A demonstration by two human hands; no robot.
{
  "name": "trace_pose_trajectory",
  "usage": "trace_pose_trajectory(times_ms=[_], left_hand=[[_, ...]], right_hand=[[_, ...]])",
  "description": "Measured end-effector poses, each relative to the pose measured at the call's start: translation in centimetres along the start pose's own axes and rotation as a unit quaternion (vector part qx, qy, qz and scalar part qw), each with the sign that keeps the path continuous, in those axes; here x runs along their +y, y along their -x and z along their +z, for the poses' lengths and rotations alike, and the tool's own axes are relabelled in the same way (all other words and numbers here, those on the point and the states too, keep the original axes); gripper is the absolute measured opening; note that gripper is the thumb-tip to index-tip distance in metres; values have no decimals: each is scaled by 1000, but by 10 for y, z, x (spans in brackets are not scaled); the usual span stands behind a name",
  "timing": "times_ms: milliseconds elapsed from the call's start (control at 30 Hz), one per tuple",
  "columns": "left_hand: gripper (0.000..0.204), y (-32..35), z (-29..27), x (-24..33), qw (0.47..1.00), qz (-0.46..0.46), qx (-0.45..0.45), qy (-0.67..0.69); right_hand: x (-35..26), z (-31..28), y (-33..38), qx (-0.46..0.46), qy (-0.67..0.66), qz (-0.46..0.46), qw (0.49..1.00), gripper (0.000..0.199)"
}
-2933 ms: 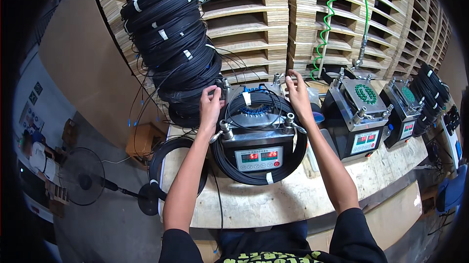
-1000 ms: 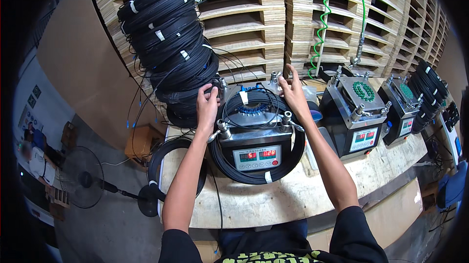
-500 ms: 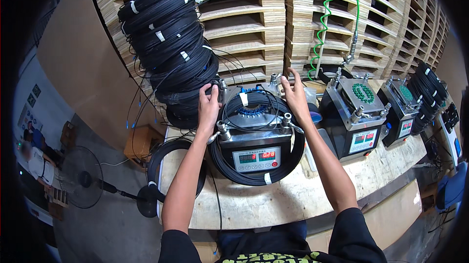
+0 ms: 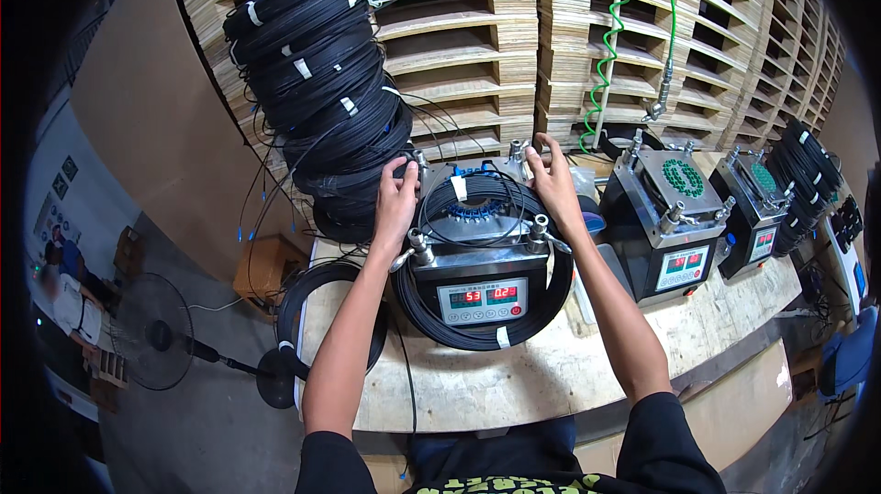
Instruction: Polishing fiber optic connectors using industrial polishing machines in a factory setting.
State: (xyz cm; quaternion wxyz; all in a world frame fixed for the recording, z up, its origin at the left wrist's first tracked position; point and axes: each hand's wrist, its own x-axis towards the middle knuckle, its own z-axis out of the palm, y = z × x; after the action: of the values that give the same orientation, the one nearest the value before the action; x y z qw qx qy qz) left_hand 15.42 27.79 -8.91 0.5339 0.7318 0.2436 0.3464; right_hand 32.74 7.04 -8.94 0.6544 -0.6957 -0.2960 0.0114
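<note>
In the middle of the bench stands a box-shaped polishing machine (image 4: 427, 278) with a metal top, corner posts and a lit red digital display (image 4: 484, 298). A coil of black cable (image 4: 422, 324) hangs around its front; blue connectors (image 4: 473, 210) sit in a ring on top. My left hand (image 4: 395, 205) is at the rear left corner post, fingers curled and thumb close to them; what they hold is hidden. At the rear right post (image 4: 517, 151) is my right hand (image 4: 555, 184), its index finger raised and its thumb apart from it.
A tall stack of black cable coils (image 4: 317, 81) leans at the back left, with another coil (image 4: 292, 310) below. Two similar machines (image 4: 674, 219) stand to the right. Wooden pallets (image 4: 450, 26) rise behind, with green coiled hoses (image 4: 601, 63). A fan (image 4: 161, 336) stands at left.
The digits on the middle machine's display have changed. My left fingers have shifted slightly at the rear corner; both arms stay nearly in place.
</note>
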Motion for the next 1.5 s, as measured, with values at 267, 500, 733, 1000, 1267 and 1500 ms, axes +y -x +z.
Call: trace_pose_trajectory(times_ms=[267, 500, 733, 1000, 1267, 1500], left_hand=[[51, -2, 0, -4, 999, -15, 9, -34], [61, 3, 2, 2, 1000, -15, 23, -1], [58, 2, 0, 4, 1000, -12, 4, -21], [60, -2, 0, -1, 999, -23, -2, -29], [70, -4, 1, -5, 999, -26, 0, -19], [66, -3, -1, -1, 998, -24, -18, -50]], right_hand=[[7, -1, -2, -4, 31, -18, 999, 46], [2, 0, 2, -2, -13, 2, 1000, 47], [1, -1, 1, -4, 4, 1, 1000, 48], [2, 0, 2, -9, 9, -37, 999, 42], [4, -1, 0, -8, -26, -25, 999, 41], [0, 0, 3, -4, 7, -30, 1000, 42]])
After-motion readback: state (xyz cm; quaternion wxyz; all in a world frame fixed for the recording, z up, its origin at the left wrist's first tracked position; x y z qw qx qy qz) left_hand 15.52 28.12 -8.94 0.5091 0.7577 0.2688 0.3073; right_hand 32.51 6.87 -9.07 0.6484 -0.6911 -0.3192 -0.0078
